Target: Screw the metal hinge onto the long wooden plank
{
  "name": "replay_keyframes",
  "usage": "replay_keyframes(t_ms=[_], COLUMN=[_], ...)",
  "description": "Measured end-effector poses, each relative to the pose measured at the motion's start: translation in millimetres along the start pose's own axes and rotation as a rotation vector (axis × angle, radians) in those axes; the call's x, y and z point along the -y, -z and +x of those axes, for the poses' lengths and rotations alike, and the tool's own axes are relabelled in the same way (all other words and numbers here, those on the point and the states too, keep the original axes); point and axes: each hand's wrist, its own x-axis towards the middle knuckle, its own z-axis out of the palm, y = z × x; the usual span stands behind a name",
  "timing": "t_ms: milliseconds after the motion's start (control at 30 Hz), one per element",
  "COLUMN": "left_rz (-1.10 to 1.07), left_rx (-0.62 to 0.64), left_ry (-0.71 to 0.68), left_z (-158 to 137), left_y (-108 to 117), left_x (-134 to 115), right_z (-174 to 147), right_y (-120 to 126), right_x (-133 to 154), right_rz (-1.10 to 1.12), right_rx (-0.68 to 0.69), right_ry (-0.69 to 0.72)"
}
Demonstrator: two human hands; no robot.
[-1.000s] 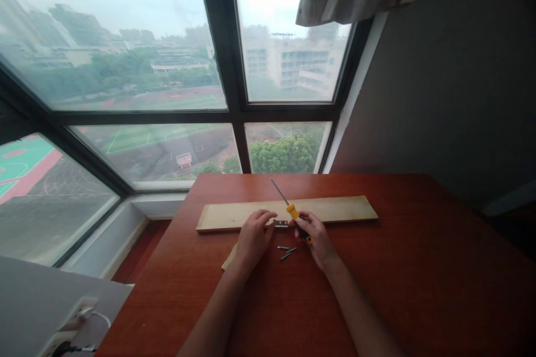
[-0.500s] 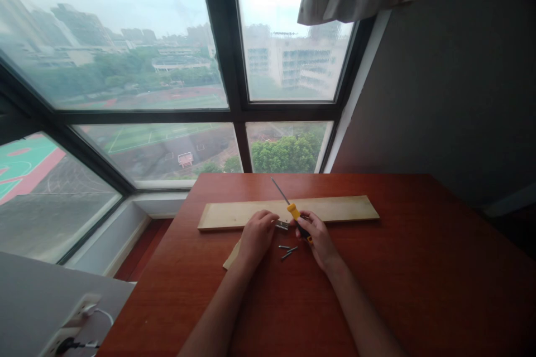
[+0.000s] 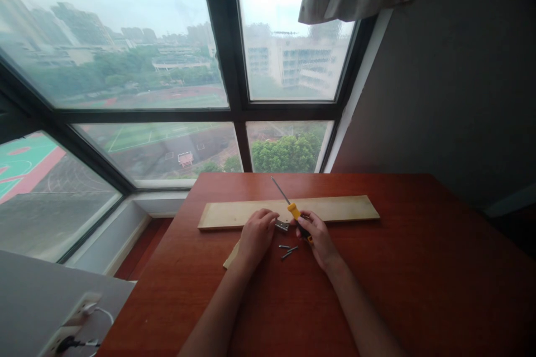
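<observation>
My left hand (image 3: 254,236) pinches a small metal hinge (image 3: 282,226) at the near edge of the long wooden plank (image 3: 234,214), while my right hand (image 3: 317,237) is closed around the yellow-and-black screwdriver (image 3: 294,213), its shaft slanting up and away over the plank. A few loose screws (image 3: 287,250) lie on the red-brown table (image 3: 419,268) between my hands, just below the hinge.

Your left hand (image 3: 254,237) and right hand (image 3: 317,237) are bare; both forearms are bare too; no sleeves, rings or watch show.
</observation>
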Motion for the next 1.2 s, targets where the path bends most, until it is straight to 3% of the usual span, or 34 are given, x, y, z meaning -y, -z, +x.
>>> replay_keyframes(t_ms=[133,333,500,800,1000,1200], left_rz=[-0.009,0.015,0.010,0.015,-0.037,-0.070], left_rx=[-0.004,0.319,0.414,0.399,0.406,0.259], left_ry=[0.040,-0.066,-0.144,-0.195,-0.190,-0.130], left_z=[-0.3,-9.9,-15.5,-16.9,-13.8,-9.4], left_y=[12.0,29.6,27.6,14.6,19.6,21.2], left_x=[-6.8,-21.4,-31.9,-39.0,-38.0,-29.7], right_z=[0.2,-0.6,-1.7,-1.5,-1.8,-1.5], right_y=[0.1,-0.5,-0.4,-0.1,-0.4,-2.4], right_x=[-0.2,0.0,0.3,-0.2,0.4,1.9], right_rz=[0.003,0.006,0.009,0.009,0.016,0.018], right_rx=[-0.001,-0.002,-0.004,-0.006,-0.010,-0.013], right_ry=[0.002,0.005,0.005,0.004,0.000,0.006])
